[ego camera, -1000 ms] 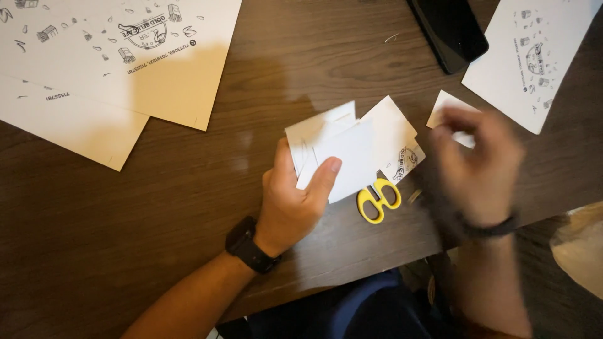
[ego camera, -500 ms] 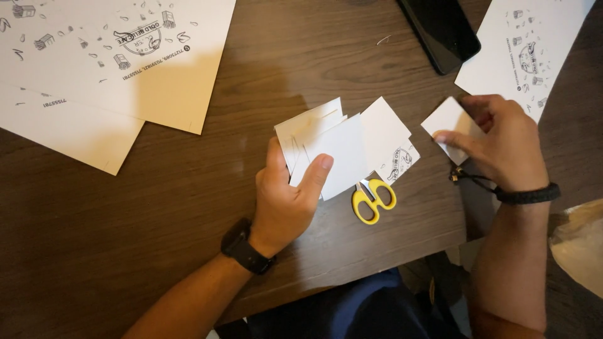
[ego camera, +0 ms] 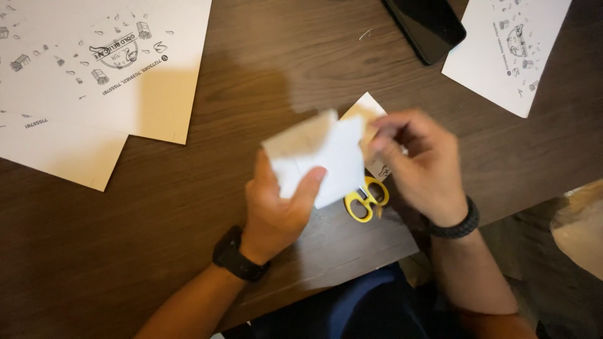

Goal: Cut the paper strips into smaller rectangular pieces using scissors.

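- Two bare hands are seen over a dark wooden table (ego camera: 188, 251), both closed on the same small stack of white paper pieces (ego camera: 320, 154).
- The stack is held above the tabletop near its front edge, slightly tilted, and is blurred in the head view, so the number of pieces cannot be told.
- The left hand (ego camera: 276, 210) is clenched on the lower left part of the stack: the thumb is pressed on the top face, and the fingers are hidden beneath.
- A black watch (ego camera: 237, 256) is worn on the left wrist.
- The right hand (ego camera: 418, 163) is closed on the right edge of the stack, the fingertips pinched at the paper's upper right corner; the exact contact is blurred.
- A dark braided bracelet (ego camera: 455, 227) is worn on the right wrist.
- Yellow-handled scissors (ego camera: 365, 198) are laid on the table just below the stack, between the two hands and partly covered by the paper.
- Large white printed sheets (ego camera: 113, 69) are spread at the table's far left, overlapping one another, well apart from the hands.
- Another white printed sheet (ego camera: 509, 50) is laid at the far right.
- A black phone (ego camera: 427, 25) is placed at the top edge, just beside that sheet.
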